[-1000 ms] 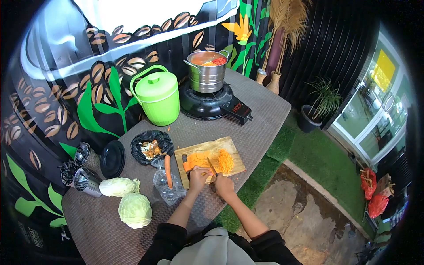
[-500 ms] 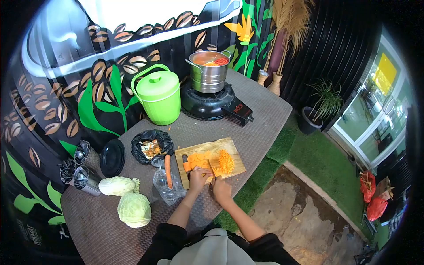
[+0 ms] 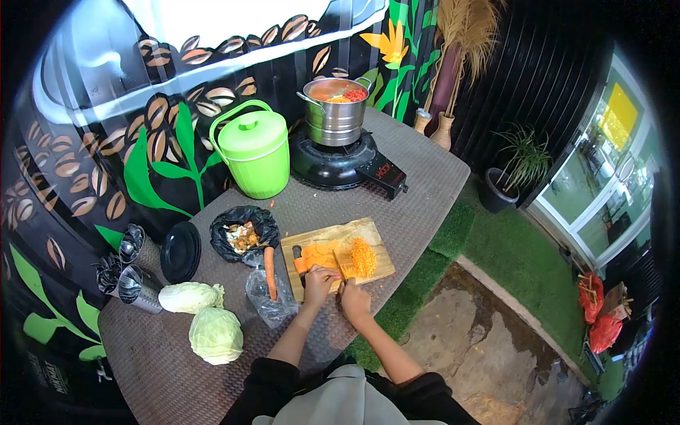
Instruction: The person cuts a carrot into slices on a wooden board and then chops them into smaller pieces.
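On the wooden cutting board (image 3: pixel 380 244) my right hand (image 3: pixel 355 300) grips a knife (image 3: pixel 338 263), its blade pointing away from me across the board. Just left of the blade, my left hand (image 3: pixel 321 282) is closed over carrot strips, its fingertips close to the knife. A heap of finely diced carrot (image 3: pixel 363 258) lies right of the blade. Flat carrot slices (image 3: pixel 319 253) lie beyond my left hand. A dark-handled tool (image 3: pixel 297 252), partly hidden, lies along the board's left side. One whole carrot (image 3: pixel 270 274) rests beside the board on a clear plastic bag (image 3: pixel 272 309).
Behind the board stand a black bag of peelings (image 3: pixel 244 237), a lidded green bucket (image 3: pixel 256 156) and a steel pot (image 3: pixel 334 120) on a black stove (image 3: pixel 331 164). To the left are two cabbages (image 3: pixel 216 336), black plates (image 3: pixel 180 251) and metal utensil holders (image 3: pixel 142 289).
The knife blade has shifted slightly left, toward my left fingers, and stands more edge-on. Both hands stay in nearly the same place over the board.
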Available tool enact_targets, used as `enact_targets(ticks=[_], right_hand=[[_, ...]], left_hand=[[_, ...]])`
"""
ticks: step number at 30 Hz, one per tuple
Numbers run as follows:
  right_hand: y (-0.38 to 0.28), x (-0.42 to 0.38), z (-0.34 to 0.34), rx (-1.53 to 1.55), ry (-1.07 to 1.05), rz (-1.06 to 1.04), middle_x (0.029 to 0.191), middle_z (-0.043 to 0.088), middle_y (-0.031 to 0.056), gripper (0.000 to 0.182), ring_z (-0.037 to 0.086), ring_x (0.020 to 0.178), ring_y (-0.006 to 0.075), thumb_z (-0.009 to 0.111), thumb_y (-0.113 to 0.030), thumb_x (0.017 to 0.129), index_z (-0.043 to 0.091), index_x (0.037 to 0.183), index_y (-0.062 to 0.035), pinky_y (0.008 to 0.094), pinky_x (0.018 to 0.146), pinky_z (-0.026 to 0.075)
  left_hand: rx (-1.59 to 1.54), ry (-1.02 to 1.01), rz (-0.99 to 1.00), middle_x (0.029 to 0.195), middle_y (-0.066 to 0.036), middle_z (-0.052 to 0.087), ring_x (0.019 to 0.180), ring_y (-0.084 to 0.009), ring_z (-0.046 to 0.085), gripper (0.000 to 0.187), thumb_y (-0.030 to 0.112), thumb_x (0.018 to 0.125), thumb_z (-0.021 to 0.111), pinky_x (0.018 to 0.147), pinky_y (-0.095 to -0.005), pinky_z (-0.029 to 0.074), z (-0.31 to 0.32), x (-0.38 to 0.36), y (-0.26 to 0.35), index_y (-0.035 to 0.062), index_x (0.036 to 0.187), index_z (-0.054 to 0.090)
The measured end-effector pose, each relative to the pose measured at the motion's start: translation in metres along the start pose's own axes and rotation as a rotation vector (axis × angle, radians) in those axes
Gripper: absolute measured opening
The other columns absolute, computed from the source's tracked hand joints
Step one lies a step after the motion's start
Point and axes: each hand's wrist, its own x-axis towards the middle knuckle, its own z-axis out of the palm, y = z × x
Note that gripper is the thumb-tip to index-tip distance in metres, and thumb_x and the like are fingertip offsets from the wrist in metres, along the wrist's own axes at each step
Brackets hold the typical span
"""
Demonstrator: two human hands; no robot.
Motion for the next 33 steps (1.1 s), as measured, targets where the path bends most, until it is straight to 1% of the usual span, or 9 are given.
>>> enact_targets(ticks=[3, 6, 8, 12, 18, 21, 27, 29, 33], right_hand=[[0.008, 0.010, -0.004, 0.013, 0.026, -0.057, 0.072, 0.066, 0.0211, 0.029, 0.067, 0.069, 0.0360, 0.045, -0.028, 0.092, 0.052, 0.090, 0.0006, 0.0449, 0.063, 0.054], [0.011, 0.008, 0.002, 0.049, -0.015, -0.080, 0.075, 0.065, 0.0244, 0.034, 0.066, 0.070, 0.0391, 0.045, -0.033, 0.094, 0.053, 0.091, 0.0010, 0.0480, 0.064, 0.053], [0.005, 0.000, 0.006, 0.036, -0.028, 0.008, 0.073, 0.064, 0.0244, 0.033, 0.066, 0.072, 0.0395, 0.046, -0.031, 0.093, 0.053, 0.091, 0.0013, 0.0477, 0.065, 0.053], [-0.001, 0.002, 0.000, 0.051, -0.012, 0.012, 0.074, 0.064, 0.0247, 0.032, 0.066, 0.072, 0.0396, 0.048, -0.030, 0.092, 0.053, 0.090, 0.0015, 0.0479, 0.065, 0.053], [0.006, 0.000, -0.005, 0.008, 0.016, -0.089, 0.072, 0.064, 0.0232, 0.031, 0.066, 0.068, 0.0396, 0.047, -0.030, 0.093, 0.051, 0.092, 0.0006, 0.0470, 0.063, 0.053], [-0.001, -0.005, -0.005, -0.007, -0.057, 0.010, 0.077, 0.065, 0.0248, 0.033, 0.066, 0.075, 0.0393, 0.046, -0.031, 0.093, 0.053, 0.093, 0.0016, 0.0467, 0.066, 0.053], [0.010, 0.010, -0.004, 0.041, -0.014, -0.063, 0.075, 0.066, 0.0221, 0.031, 0.067, 0.071, 0.0370, 0.048, -0.032, 0.092, 0.052, 0.092, -0.0004, 0.0462, 0.063, 0.054], [0.013, 0.002, -0.001, -0.010, 0.051, -0.126, 0.069, 0.065, 0.0203, 0.030, 0.067, 0.067, 0.0364, 0.047, -0.030, 0.093, 0.051, 0.090, -0.0005, 0.0455, 0.060, 0.054], [0.000, -0.003, 0.006, 0.024, 0.043, -0.005, 0.070, 0.064, 0.0231, 0.034, 0.066, 0.066, 0.0391, 0.047, -0.032, 0.093, 0.054, 0.086, 0.0005, 0.0479, 0.061, 0.053]], left_hand=[[0.005, -0.001, -0.010, 0.080, -0.007, 0.070, 0.079, -0.0219, 0.059, 0.007, 0.008, 0.069, 0.073, 0.076, -0.0322, 0.046, -0.001, 0.000, 0.003, 0.0044, 0.074, 0.073], [0.034, 0.021, 0.006, 0.080, -0.007, 0.070, 0.079, -0.0221, 0.059, 0.008, 0.008, 0.068, 0.073, 0.075, -0.0326, 0.046, 0.000, -0.001, 0.003, 0.0036, 0.074, 0.073], [0.044, 0.010, 0.012, 0.080, -0.007, 0.070, 0.080, -0.0223, 0.059, 0.008, 0.008, 0.068, 0.073, 0.075, -0.0328, 0.046, 0.000, 0.000, 0.002, 0.0034, 0.075, 0.073], [0.043, 0.003, 0.028, 0.080, -0.007, 0.070, 0.080, -0.0220, 0.059, 0.007, 0.008, 0.068, 0.073, 0.074, -0.0327, 0.046, -0.001, 0.001, 0.003, 0.0037, 0.074, 0.073], [0.044, 0.006, 0.000, 0.080, -0.007, 0.070, 0.080, -0.0215, 0.060, 0.004, 0.007, 0.070, 0.072, 0.074, -0.0321, 0.046, -0.001, 0.000, 0.005, 0.0045, 0.073, 0.073], [0.008, -0.002, -0.016, 0.081, -0.007, 0.070, 0.080, -0.0215, 0.060, 0.005, 0.008, 0.071, 0.072, 0.076, -0.0320, 0.046, 0.001, 0.001, 0.000, 0.0045, 0.074, 0.073], [0.022, -0.019, -0.015, 0.082, -0.007, 0.070, 0.081, -0.0214, 0.059, 0.006, 0.009, 0.072, 0.071, 0.078, -0.0322, 0.045, 0.000, 0.000, -0.002, 0.0041, 0.075, 0.073], [0.019, -0.010, -0.018, 0.082, -0.007, 0.070, 0.081, -0.0214, 0.059, 0.006, 0.009, 0.072, 0.071, 0.078, -0.0322, 0.045, 0.000, 0.000, -0.003, 0.0040, 0.075, 0.073], [0.025, -0.018, -0.016, 0.081, -0.008, 0.070, 0.081, -0.0217, 0.059, 0.006, 0.008, 0.072, 0.071, 0.076, -0.0322, 0.046, -0.001, 0.001, 0.000, 0.0037, 0.075, 0.073]])
